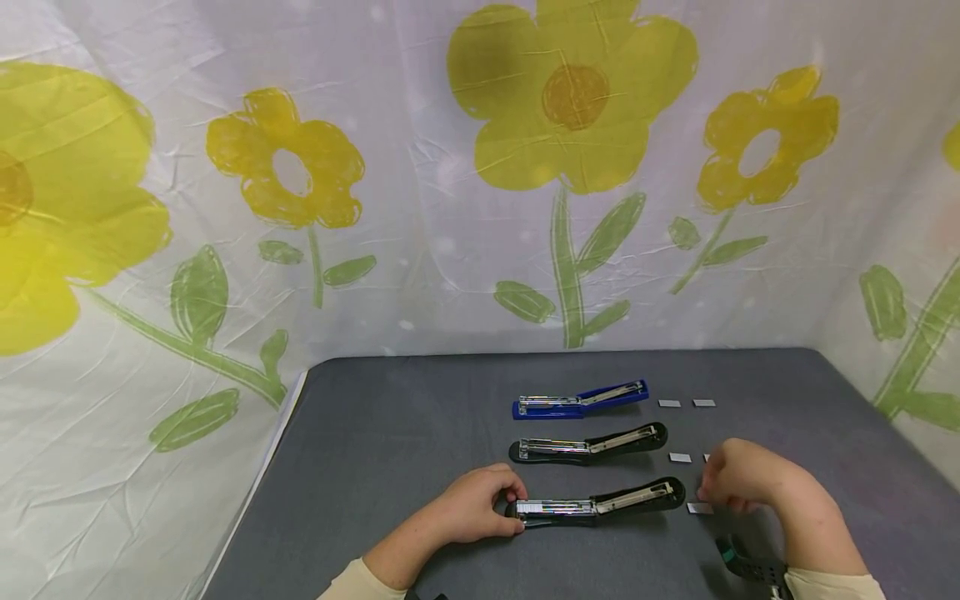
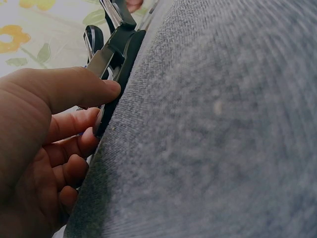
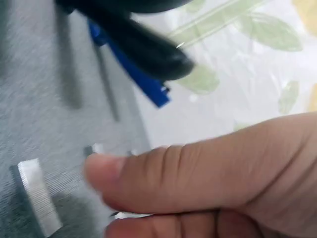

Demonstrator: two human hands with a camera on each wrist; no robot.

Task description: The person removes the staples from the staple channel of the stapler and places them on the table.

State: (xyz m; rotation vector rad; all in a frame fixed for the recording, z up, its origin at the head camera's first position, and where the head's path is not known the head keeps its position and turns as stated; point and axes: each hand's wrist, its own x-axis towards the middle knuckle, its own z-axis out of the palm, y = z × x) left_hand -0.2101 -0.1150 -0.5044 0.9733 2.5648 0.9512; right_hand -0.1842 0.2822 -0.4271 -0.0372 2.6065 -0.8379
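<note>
In the head view, my left hand point(image 1: 480, 504) pinches the left end of the nearest black stapler point(image 1: 637, 497), which lies opened out on the table. The left wrist view shows the thumb on the side of the stapler's base point(image 2: 130, 54), with fingers curled at its end. My right hand point(image 1: 750, 473) is low over the table, right of that stapler. In the right wrist view, a silver strip of staples point(image 3: 131, 215) shows between its thumb and curled forefinger, mostly hidden. Another staple strip point(image 1: 701, 508) lies beside this hand.
Behind lie a second black stapler point(image 1: 555, 451) and a blue stapler point(image 1: 551, 410), both opened out. Staple strips point(image 1: 680, 457) lie to their right, one partly hidden by my right hand. The grey table point(image 1: 360, 467) meets a flowered cloth point(image 1: 420, 275) at its back.
</note>
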